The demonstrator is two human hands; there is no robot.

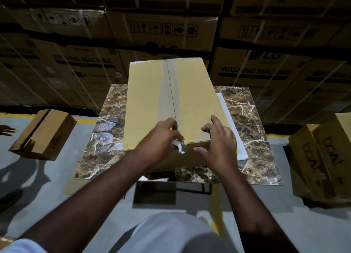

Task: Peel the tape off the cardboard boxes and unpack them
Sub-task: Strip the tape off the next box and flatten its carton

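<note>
While the fingers (173, 126) of the left hand (159, 138) curl inward at the near edge of the cardboard box (193, 100), they pinch a crumpled white scrap of tape (178, 145) that hangs just over that edge, at the near end of the box's centre seam. Just right of the seam, the right hand (218, 144) hovers over the box's near right corner with its fingers spread and loosely bent, gripping nothing; its thumb points toward the box's front face, and whether it touches the cardboard cannot be told.

A wide strip of clear tape (167, 93) runs along the box's seam from the near edge to the far edge, and the flaps lie closed beneath it. Under the box sits a brown marble-patterned tabletop (247, 119), which shows on both sides of it and in front of it. A flat white sheet (233, 131) pokes out from beneath the box's right side, lying on the tabletop.

Left of the box, on the grey floor (57, 186), lies a smaller taped carton (43, 134), tilted. Beyond that carton, at the frame's left border, another person's hand (6, 130) reaches in. Right of the box stand two brown cartons with "boat" handwritten on them (322, 163). Behind the box rises a wall of large stacked washing machine cartons (256, 70).
</note>
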